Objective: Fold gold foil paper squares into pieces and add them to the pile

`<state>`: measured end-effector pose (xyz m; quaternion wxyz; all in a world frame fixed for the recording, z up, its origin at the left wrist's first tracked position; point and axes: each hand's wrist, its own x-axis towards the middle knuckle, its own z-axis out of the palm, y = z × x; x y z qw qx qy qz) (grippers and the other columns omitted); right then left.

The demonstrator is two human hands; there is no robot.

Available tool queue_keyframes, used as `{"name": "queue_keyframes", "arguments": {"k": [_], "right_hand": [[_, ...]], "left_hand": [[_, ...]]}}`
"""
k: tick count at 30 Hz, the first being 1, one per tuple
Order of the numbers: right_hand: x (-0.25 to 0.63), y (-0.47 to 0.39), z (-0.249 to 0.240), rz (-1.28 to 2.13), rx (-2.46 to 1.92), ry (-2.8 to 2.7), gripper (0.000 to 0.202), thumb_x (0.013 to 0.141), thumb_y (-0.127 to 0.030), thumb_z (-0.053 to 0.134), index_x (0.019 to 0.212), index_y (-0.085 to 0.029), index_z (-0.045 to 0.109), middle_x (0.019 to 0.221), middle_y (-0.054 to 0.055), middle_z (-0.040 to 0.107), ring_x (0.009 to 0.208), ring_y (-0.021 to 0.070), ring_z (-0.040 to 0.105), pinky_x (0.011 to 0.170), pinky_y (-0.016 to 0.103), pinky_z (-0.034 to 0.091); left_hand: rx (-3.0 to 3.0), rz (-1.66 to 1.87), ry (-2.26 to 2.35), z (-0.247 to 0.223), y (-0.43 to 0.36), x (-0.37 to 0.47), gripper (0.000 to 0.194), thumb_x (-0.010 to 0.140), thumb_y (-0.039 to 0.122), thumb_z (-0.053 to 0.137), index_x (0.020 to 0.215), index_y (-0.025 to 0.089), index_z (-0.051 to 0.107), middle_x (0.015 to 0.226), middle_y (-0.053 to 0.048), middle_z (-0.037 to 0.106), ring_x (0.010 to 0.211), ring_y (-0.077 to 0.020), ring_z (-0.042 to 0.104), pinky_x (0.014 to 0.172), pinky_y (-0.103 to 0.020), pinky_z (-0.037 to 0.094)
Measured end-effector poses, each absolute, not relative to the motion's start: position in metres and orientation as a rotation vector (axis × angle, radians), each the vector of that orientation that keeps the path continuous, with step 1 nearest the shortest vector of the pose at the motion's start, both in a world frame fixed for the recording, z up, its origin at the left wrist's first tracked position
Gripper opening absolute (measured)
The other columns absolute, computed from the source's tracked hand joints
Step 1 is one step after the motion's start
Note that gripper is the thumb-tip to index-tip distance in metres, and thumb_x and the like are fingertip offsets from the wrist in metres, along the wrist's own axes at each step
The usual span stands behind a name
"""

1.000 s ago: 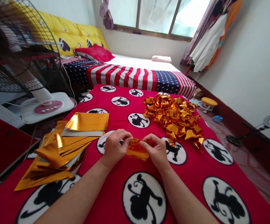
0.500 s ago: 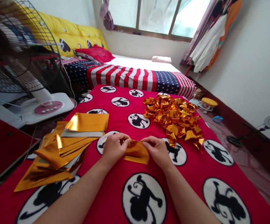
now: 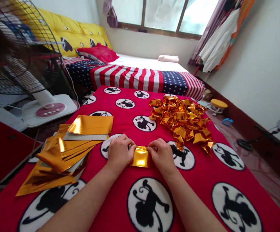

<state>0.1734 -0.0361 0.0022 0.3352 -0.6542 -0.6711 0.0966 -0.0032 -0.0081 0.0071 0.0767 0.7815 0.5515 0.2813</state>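
The head view looks down on a red cloth (image 3: 101,193) with black and white round pictures. In the middle is a small shiny gold paper (image 3: 142,156). The left hand (image 3: 121,150) pinches its left end between thumb and finger, and the right hand (image 3: 162,154) pinches its right end the same way. Both ends are partly hidden by the hands, so I can't see the corners there. Some fingers are curled out of sight.

The gold paper is longer from side to side, with its long way running from one hand to the other. It looks flat, with one long edge facing the person.

Left of the gold paper is a messy stack of gold sheets (image 3: 91,125); its lower sheets are mostly covered. Right of it and farther away is a pile of folded gold pieces (image 3: 181,117), too jumbled to count. Far to its left, the fan (image 3: 49,109) is cut off by the picture's edge.
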Motion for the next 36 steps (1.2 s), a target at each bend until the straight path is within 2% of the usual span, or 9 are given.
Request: {"name": "queue_keyframes", "arguments": {"k": [3, 8, 15, 19, 22, 28, 30, 32, 36], "right_hand": [[0.175, -0.040, 0.006, 0.168, -1.780, -1.821, 0.012, 0.080, -0.016, 0.059, 0.072, -0.021, 0.067, 0.072, 0.002, 0.061, 0.069, 0.0149, 0.055, 0.065, 0.027, 0.035], [0.175, -0.046, 0.010, 0.089, -1.879, -1.831, 0.010, 0.082, -0.015, 0.058, 0.077, -0.020, 0.065, 0.079, 0.002, 0.061, 0.079, 0.0159, 0.056, 0.071, 0.027, 0.033], [0.165, -0.046, 0.008, 0.006, -1.900, -1.901, 0.011, 0.084, -0.012, 0.056, 0.080, -0.020, 0.062, 0.083, 0.003, 0.060, 0.083, 0.0179, 0.054, 0.070, 0.029, 0.029], [0.162, -0.047, 0.007, -0.050, -1.907, -1.935, 0.012, 0.084, -0.011, 0.054, 0.079, -0.020, 0.061, 0.084, 0.003, 0.060, 0.081, 0.0182, 0.053, 0.069, 0.031, 0.028], [0.162, -0.047, 0.005, -0.081, -1.893, -1.943, 0.011, 0.085, -0.012, 0.054, 0.079, -0.019, 0.060, 0.084, 0.004, 0.059, 0.082, 0.0185, 0.053, 0.071, 0.031, 0.029], [0.157, -0.048, 0.005, -0.141, -1.820, -2.003, 0.013, 0.085, -0.011, 0.053, 0.078, -0.018, 0.063, 0.089, 0.007, 0.060, 0.085, 0.0210, 0.052, 0.074, 0.032, 0.037], [0.151, -0.052, 0.004, -0.097, -1.745, -2.014, 0.018, 0.085, -0.008, 0.050, 0.085, -0.017, 0.066, 0.098, 0.008, 0.063, 0.090, 0.0219, 0.054, 0.078, 0.033, 0.040], [0.145, -0.060, 0.002, -0.032, -1.669, -2.007, 0.029, 0.085, -0.004, 0.044, 0.101, -0.015, 0.066, 0.110, 0.010, 0.064, 0.098, 0.0224, 0.055, 0.086, 0.035, 0.043], [0.138, -0.077, -0.004, 0.053, -1.623, -2.074, 0.049, 0.082, -0.001, 0.037, 0.128, -0.005, 0.054, 0.130, 0.016, 0.057, 0.119, 0.0243, 0.051, 0.105, 0.040, 0.038]], "left_hand": [[2.313, 0.777, 1.671, 0.006, -0.008, -0.004, 0.011, 0.078, 0.027, 0.062, 0.070, 0.021, 0.067, 0.075, -0.005, 0.066, 0.079, -0.0224, 0.059, 0.073, -0.035, 0.038], [2.314, 0.758, 1.652, 0.009, -0.009, -0.003, 0.009, 0.079, 0.023, 0.062, 0.088, 0.022, 0.066, 0.081, -0.003, 0.062, 0.083, -0.0207, 0.057, 0.075, -0.033, 0.039], [2.513, 0.728, 1.374, 0.009, -0.007, 0.005, 0.023, 0.079, 0.007, 0.053, 0.075, 0.021, 0.071, 0.082, -0.004, 0.060, 0.083, -0.0189, 0.054, 0.077, -0.033, 0.041], [2.435, 0.749, 1.463, 0.010, -0.009, 0.012, 0.011, 0.079, 0.019, 0.060, 0.071, 0.018, 0.068, 0.077, -0.005, 0.059, 0.080, -0.0195, 0.055, 0.077, -0.033, 0.045], [2.368, 0.738, 1.497, 0.010, -0.010, 0.017, 0.015, 0.079, 0.027, 0.066, 0.068, 0.017, 0.067, 0.077, -0.004, 0.059, 0.080, -0.0196, 0.056, 0.076, -0.033, 0.046], [2.315, 0.787, 1.431, 0.007, -0.012, 0.021, 0.009, 0.081, 0.018, 0.063, 0.073, 0.017, 0.068, 0.083, -0.004, 0.059, 0.082, -0.0168, 0.057, 0.076, -0.029, 0.046], [2.325, 0.782, 1.427, 0.006, -0.013, 0.020, 0.012, 0.083, 0.018, 0.061, 0.073, 0.017, 0.068, 0.082, -0.003, 0.059, 0.080, -0.0161, 0.057, 0.073, -0.028, 0.046], [2.349, 0.773, 1.448, 0.006, -0.014, 0.020, 0.015, 0.084, 0.017, 0.058, 0.072, 0.018, 0.068, 0.081, -0.003, 0.059, 0.078, -0.0160, 0.057, 0.071, -0.028, 0.045], [2.403, 0.765, 1.463, 0.004, -0.014, 0.018, 0.015, 0.082, 0.016, 0.058, 0.074, 0.018, 0.069, 0.080, -0.003, 0.061, 0.079, -0.0172, 0.057, 0.073, -0.030, 0.044]]}}
